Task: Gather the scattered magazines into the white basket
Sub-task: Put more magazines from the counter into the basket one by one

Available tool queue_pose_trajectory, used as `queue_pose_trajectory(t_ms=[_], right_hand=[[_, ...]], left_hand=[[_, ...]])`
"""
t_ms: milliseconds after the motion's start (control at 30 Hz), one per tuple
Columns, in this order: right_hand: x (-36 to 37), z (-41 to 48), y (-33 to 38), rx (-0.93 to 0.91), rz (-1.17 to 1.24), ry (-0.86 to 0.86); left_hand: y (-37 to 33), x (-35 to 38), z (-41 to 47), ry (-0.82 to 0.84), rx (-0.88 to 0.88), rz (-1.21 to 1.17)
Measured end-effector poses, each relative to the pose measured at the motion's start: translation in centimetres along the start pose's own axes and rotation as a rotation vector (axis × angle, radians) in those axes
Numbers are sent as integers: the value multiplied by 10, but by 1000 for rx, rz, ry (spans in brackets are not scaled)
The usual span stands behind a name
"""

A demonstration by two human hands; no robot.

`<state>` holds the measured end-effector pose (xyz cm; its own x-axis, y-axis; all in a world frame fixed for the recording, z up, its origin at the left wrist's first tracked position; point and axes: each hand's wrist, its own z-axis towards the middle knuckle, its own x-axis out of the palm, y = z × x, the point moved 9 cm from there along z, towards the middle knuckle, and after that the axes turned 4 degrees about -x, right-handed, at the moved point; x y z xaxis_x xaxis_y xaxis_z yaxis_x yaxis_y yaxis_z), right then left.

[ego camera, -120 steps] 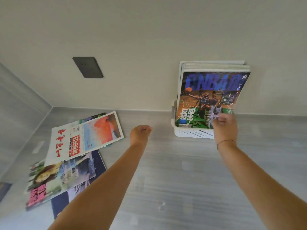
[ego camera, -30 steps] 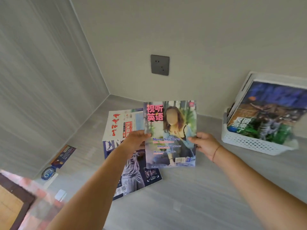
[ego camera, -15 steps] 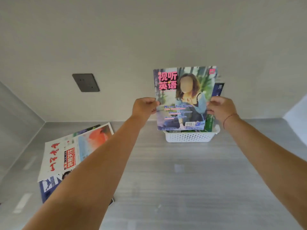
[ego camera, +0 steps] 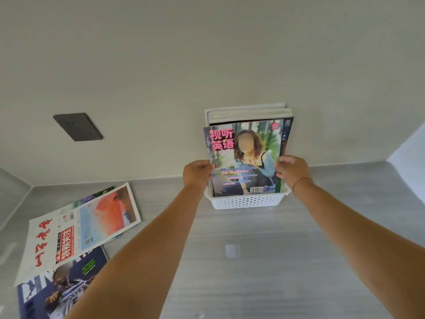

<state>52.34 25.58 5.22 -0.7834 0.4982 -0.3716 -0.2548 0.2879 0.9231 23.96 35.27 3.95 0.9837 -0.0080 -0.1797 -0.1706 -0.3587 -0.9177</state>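
Both hands (ego camera: 246,173) on mag (ego camera: 243,157) side edges, bottom prob in basket (ego camera: 247,201)

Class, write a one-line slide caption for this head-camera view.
Both hands, left hand and right hand, lower a pink-titled magazine into the white perforated plastic basket.

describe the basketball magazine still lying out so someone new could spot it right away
Start at the grey counter and go to its near-left corner. Under the white magazine with red brush lettering lies the dark-blue basketball magazine, the only one showing a Wolves jersey.
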Motion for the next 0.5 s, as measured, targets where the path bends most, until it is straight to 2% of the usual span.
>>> queue_pose_trajectory(t_ms=[200,333,500], right_hand=[[11,8,-14,40,-62,46],[11,8,-6,-26,-211,1],[15,3,-6,-35,-233,-4]], left_hand=[[11,5,11,-69,3,103],[12,7,15,-55,13,160],[13,2,14,-27,19,145]])
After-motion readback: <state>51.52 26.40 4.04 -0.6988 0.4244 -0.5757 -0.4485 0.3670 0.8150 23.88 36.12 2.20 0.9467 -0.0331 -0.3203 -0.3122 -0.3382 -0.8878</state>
